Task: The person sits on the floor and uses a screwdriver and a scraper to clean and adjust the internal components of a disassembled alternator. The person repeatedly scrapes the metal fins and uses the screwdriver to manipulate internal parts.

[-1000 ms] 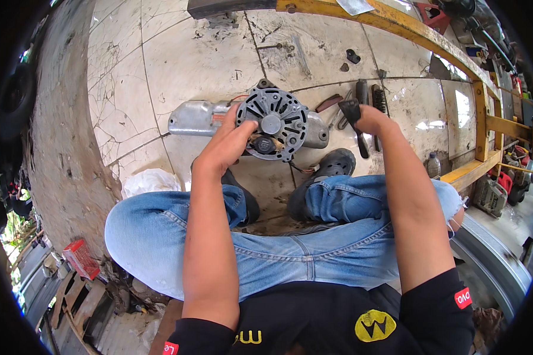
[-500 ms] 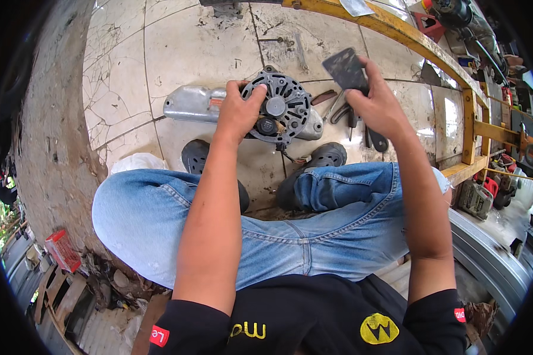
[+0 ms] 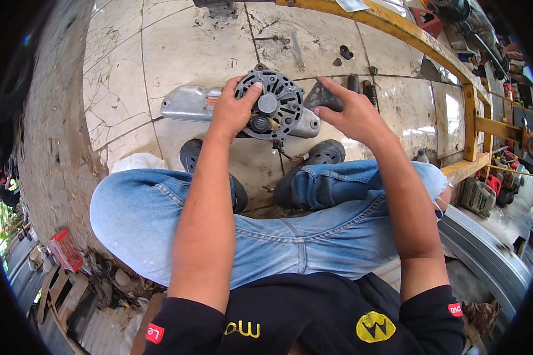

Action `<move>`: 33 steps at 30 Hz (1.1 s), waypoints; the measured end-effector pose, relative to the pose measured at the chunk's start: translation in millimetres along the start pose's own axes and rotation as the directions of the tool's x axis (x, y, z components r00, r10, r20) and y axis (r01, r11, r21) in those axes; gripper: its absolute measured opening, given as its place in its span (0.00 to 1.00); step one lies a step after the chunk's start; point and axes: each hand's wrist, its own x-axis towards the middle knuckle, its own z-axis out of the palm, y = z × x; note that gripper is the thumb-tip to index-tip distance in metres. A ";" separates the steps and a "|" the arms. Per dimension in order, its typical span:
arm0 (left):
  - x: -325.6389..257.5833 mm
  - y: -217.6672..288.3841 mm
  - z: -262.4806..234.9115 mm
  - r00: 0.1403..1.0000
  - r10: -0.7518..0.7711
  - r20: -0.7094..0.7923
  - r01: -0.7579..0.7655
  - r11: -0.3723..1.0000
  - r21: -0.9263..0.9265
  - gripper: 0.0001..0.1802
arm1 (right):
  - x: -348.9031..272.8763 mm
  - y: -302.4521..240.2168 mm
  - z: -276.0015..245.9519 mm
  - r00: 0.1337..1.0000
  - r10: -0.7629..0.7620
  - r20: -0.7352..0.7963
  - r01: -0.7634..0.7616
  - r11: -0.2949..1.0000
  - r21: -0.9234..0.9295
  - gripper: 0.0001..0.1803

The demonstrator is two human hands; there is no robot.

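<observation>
An alternator (image 3: 291,107) with a slotted round housing rests on a long silver metal cover (image 3: 183,104) on the tiled floor. My left hand (image 3: 236,110) grips its left side, thumb on the front face and the other fingers around the edge. A short wire lead (image 3: 287,153) hangs from its lower edge. Right of the alternator, my right hand (image 3: 354,113) holds a dark flat rectangular plate (image 3: 321,97) between thumb and forefinger. The plate is tilted, its left end close to the housing. My hand hides part of it.
Dark tool handles (image 3: 353,83) lie beyond my right hand. Farther off is a small black part (image 3: 346,52). A yellow metal frame (image 3: 420,44) runs along the right. My shoes (image 3: 326,152) stand just below the alternator. A red box (image 3: 65,250) sits at the lower left.
My right hand has lowered the dark plate leftward and down, close to the alternator. The alternator has shifted slightly left with my left hand still on it.
</observation>
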 end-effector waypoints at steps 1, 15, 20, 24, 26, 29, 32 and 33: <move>0.3 0.8 0.8 1.000 -0.010 0.010 0.011 1.000 -0.022 0.36 | 1.2 2.3 2.1 1.000 -0.010 -0.004 0.010 1.000 0.000 0.36; 2.3 -2.9 3.9 1.000 0.001 0.018 0.000 0.997 -0.078 0.31 | 6.4 -0.5 7.1 0.999 0.035 0.025 -0.031 0.991 -0.132 0.36; 4.4 -6.2 2.3 1.000 -0.015 0.021 0.016 0.998 -0.059 0.31 | 4.3 -19.4 4.2 0.993 0.114 0.036 -0.106 0.979 -0.175 0.34; 3.6 -5.6 2.4 0.999 -0.024 0.021 0.025 0.998 -0.049 0.31 | 7.2 -15.0 4.5 0.996 0.084 0.007 -0.082 0.984 -0.158 0.35; 3.5 -4.2 2.5 1.000 -0.014 0.014 0.015 0.999 -0.029 0.31 | 6.4 -10.3 1.5 0.994 0.087 -0.062 -0.094 0.987 -0.129 0.34; 1.6 -3.0 2.8 1.000 -0.020 0.014 0.020 1.000 -0.010 0.31 | 4.4 2.8 -0.8 0.998 0.035 -0.061 -0.033 0.999 0.028 0.30; 5.8 -8.6 0.6 0.999 -0.035 0.017 0.035 0.999 -0.029 0.31 | 7.2 -6.1 1.0 0.972 0.199 0.126 -0.222 0.954 0.201 0.27; 5.7 -7.1 1.9 0.999 -0.030 0.020 0.031 0.999 -0.035 0.31 | 10.7 4.1 7.8 0.975 0.190 0.116 -0.211 0.956 0.202 0.26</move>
